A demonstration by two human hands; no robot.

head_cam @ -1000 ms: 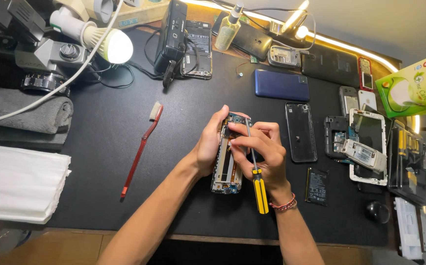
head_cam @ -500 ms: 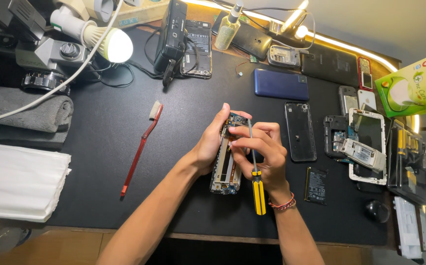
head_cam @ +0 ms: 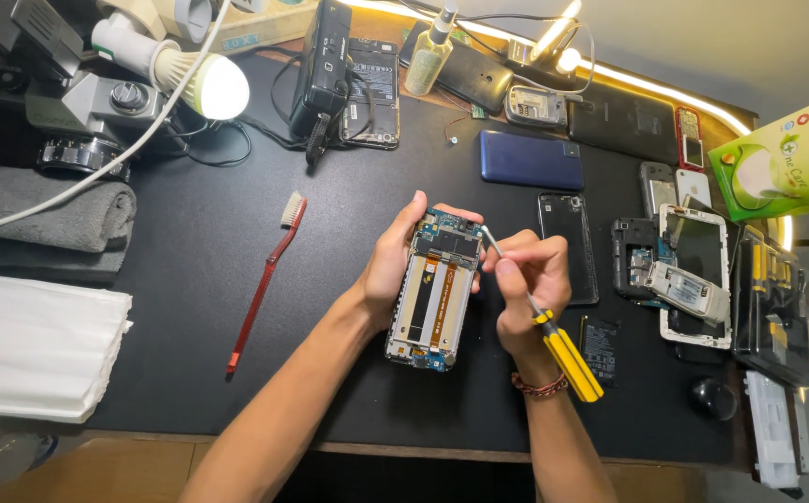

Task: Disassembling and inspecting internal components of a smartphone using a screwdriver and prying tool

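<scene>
Two bare hands work over a black mat (head_cam: pixel 190 279). Left hand (head_cam: pixel 393 265) grips an opened phone (head_cam: pixel 434 291) along its left edge; thumb and fingertips wrap behind the frame and are mostly hidden, only the tips showing over its top corner. Circuit board and ribbon cables face up; fine components are too small to make out.

Right hand (head_cam: pixel 527 284) is closed around a yellow-handled screwdriver (head_cam: pixel 553 340), fingers curled together on the shaft, handle projecting below the wrist past a beaded bracelet (head_cam: pixel 539 385). The metal tip sits just beyond the right fingertips, at the phone's upper right corner; whether it touches a screw cannot be told.

Left of the left fingers, well apart, lies a red toothbrush (head_cam: pixel 265 279). Beyond the right fingers lie a blue phone (head_cam: pixel 530 160) and a black back cover (head_cam: pixel 567 244); further right, a dismantled phone frame (head_cam: pixel 693 270), partly overlapped by a loose part. A folded grey towel (head_cam: pixel 50 219) and white cloth (head_cam: pixel 36 345) are cut off at the picture's left edge.
</scene>
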